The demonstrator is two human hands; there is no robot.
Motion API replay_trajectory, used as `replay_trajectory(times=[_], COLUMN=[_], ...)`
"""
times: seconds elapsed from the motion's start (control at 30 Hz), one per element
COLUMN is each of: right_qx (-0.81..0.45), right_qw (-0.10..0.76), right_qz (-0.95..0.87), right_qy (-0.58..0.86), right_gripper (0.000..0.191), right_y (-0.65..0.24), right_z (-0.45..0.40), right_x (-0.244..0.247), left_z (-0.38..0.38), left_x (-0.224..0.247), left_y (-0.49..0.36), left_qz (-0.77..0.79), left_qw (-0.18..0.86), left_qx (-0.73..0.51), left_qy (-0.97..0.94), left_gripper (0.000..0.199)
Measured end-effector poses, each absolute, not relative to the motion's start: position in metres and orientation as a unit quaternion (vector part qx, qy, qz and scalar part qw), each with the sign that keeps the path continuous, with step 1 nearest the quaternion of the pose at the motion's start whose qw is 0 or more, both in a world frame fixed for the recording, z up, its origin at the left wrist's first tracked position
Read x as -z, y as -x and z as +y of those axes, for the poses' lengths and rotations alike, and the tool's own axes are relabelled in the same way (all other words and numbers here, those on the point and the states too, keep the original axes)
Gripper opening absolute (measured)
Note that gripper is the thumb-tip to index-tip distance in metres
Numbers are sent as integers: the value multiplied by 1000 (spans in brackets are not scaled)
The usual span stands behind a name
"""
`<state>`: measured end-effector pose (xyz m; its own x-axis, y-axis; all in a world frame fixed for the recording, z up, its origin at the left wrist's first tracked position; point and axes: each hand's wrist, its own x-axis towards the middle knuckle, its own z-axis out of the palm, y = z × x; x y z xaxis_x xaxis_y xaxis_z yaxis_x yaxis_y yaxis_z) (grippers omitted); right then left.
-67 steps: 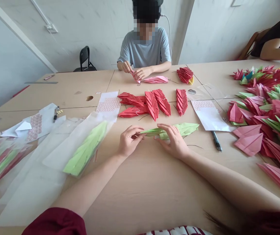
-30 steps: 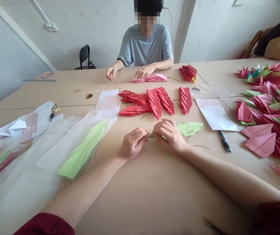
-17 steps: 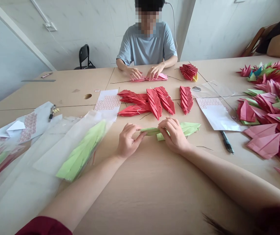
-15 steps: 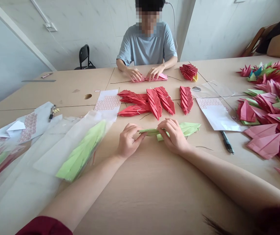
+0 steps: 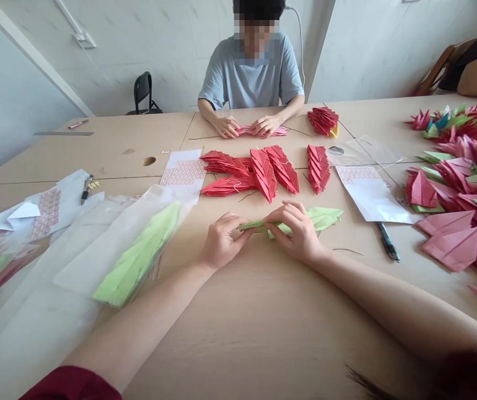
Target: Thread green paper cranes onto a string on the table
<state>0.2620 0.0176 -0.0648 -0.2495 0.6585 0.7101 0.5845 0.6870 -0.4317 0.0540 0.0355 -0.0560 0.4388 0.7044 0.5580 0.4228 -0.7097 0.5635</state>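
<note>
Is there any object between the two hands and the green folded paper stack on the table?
No. The left hand pinches the near end of the green folded paper stack, and the right hand lies directly on it. Nothing visible sits between either grip and the paper; the red stacks lie beyond it.

My left hand [image 5: 220, 243] pinches the near end of a green folded-paper string [image 5: 305, 218]; my right hand [image 5: 297, 232] grips it just beside, fingers curled over its middle. The string lies flat on the bench [image 5: 263, 322]. Beyond it lie red folded stacks [image 5: 263, 169]. At left, a clear bag holding green pieces [image 5: 138, 258]. At right, a pen [image 5: 388, 249] and a pile of pink, red and green folded pieces [image 5: 458, 189]. Opposite, a person's hands [image 5: 246, 126] rest on pink pieces [image 5: 277, 131].
</note>
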Motion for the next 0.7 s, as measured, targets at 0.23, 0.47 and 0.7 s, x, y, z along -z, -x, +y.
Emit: replay_trajectory(times=[0.23, 0.47, 0.7], right_qx=[30, 30, 1], right_qw=[449, 477, 448], right_qz=[-796, -787, -800], right_qy=[404, 389, 398], right_gripper=[3, 4, 3], right_y=[-261, -260, -258], right_z=[15, 16, 14], right_x=[66, 63, 63], left_z=[28, 32, 30], left_x=[54, 56, 53], left_y=[-60, -60, -60], left_qz=[328, 324, 311], left_qw=[118, 161, 142], left_qx=[-430, -460, -429], left_qy=[-833, -811, -836], left_gripper=[5, 7, 7])
